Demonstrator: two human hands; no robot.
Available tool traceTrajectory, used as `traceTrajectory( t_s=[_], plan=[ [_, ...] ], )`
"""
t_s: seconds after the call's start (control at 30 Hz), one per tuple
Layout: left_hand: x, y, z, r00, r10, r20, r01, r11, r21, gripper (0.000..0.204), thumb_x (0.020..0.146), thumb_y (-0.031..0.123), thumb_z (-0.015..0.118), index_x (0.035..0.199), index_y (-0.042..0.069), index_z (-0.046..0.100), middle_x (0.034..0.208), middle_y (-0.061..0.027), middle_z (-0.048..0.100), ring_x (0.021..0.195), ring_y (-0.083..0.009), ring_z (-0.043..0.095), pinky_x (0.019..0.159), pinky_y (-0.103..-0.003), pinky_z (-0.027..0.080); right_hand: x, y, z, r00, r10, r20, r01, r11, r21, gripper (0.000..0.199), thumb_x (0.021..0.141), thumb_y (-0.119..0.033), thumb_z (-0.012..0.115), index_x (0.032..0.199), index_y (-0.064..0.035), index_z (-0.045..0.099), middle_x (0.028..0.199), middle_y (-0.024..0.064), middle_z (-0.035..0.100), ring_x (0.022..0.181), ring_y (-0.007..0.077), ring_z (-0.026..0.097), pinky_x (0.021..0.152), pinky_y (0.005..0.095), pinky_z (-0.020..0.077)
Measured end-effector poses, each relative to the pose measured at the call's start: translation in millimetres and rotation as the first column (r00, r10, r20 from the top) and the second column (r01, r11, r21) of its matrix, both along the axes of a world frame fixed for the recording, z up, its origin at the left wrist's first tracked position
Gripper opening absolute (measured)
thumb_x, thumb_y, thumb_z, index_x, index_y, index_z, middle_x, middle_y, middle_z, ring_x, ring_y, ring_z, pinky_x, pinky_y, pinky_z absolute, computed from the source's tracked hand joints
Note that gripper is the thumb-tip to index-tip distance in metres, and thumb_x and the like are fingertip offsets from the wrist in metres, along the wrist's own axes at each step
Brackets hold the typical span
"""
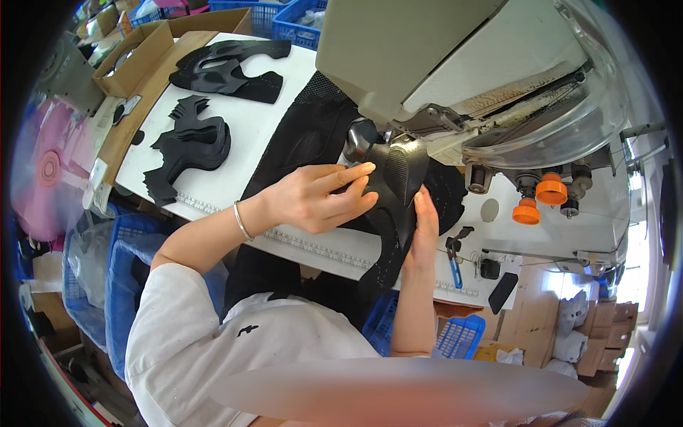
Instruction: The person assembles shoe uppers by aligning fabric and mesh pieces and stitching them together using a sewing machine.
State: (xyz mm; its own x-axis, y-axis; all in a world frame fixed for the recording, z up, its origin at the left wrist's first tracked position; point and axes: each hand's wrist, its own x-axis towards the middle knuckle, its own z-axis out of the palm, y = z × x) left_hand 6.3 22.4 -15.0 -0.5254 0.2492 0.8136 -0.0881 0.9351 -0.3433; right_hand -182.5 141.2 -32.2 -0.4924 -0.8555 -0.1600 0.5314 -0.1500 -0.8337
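Note:
A black shoe-upper piece (400,171) with a shiny textured panel lies under the sewing machine's metal head parts. My right hand (425,224) grips its right edge, fingertips up along the side and the palm below. My left hand (324,201) is at the piece's left edge, its fingers bent and drawn together; what they pinch, if anything, is hidden. A strip of the piece (388,256) hangs down between my hands over the table edge. Black mesh fabric (302,142) spreads beneath and behind my left hand.
The sewing machine (398,50) rises just beyond my hands. Stacked black cut parts (192,142) and more black pieces (231,67) lie on the white table (263,78) at left. A blue-handled cutter (454,265) and a black phone-like object (504,292) lie at right. Blue crates (117,285) stand below.

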Motion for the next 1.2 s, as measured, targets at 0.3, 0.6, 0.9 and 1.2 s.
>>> traceTrajectory(
  t_s=[0.3,0.6,0.9,1.2],
  plan=[
    [3,-9,0,1.000,-0.024,-0.019,0.023,0.999,-0.040,0.022,0.070,0.007,0.068,0.092,0.007,0.071,0.087,-0.0050,0.053,0.098,-0.0225,0.067,0.063,-0.025,0.060,0,6,-18,0.871,-0.178,-0.458,0.140,0.983,-0.117,0.021,0.095,-0.014,0.060,0.075,-0.0062,0.057,0.069,-0.0097,0.043,0.063,0.0001,0.033,0.057,0.0185,0.0268],
    [3,-21,2,0.997,-0.072,-0.028,0.070,0.995,-0.075,0.020,0.070,0.007,0.069,0.090,0.007,0.072,0.083,-0.0046,0.051,0.093,-0.0208,0.067,0.057,-0.024,0.056,11,2,-1,0.781,-0.302,-0.547,0.253,0.953,-0.166,0.020,0.092,-0.010,0.063,0.074,-0.0052,0.058,0.066,-0.0089,0.044,0.061,-0.0001,0.033,0.056,0.0184,0.0259],
    [-6,-31,10,0.989,-0.121,-0.082,0.117,0.991,-0.058,0.019,0.070,0.008,0.071,0.089,0.005,0.071,0.080,-0.0059,0.050,0.086,-0.0213,0.067,0.062,-0.028,0.056,-5,-8,0,0.792,-0.282,-0.542,0.236,0.959,-0.155,0.017,0.091,-0.013,0.066,0.078,-0.0042,0.060,0.073,-0.0057,0.051,0.066,0.0018,0.040,0.061,0.0190,0.0319],
    [-7,-44,13,0.988,-0.134,-0.075,0.128,0.988,-0.083,0.021,0.069,0.010,0.074,0.089,0.004,0.073,0.082,-0.0050,0.057,0.086,-0.0225,0.067,0.076,-0.032,0.057,-8,-16,1,0.784,-0.270,-0.559,0.211,0.963,-0.168,0.016,0.092,-0.010,0.064,0.079,-0.0041,0.059,0.072,-0.0052,0.051,0.066,0.0024,0.041,0.062,0.0198,0.0334]
  ],
)
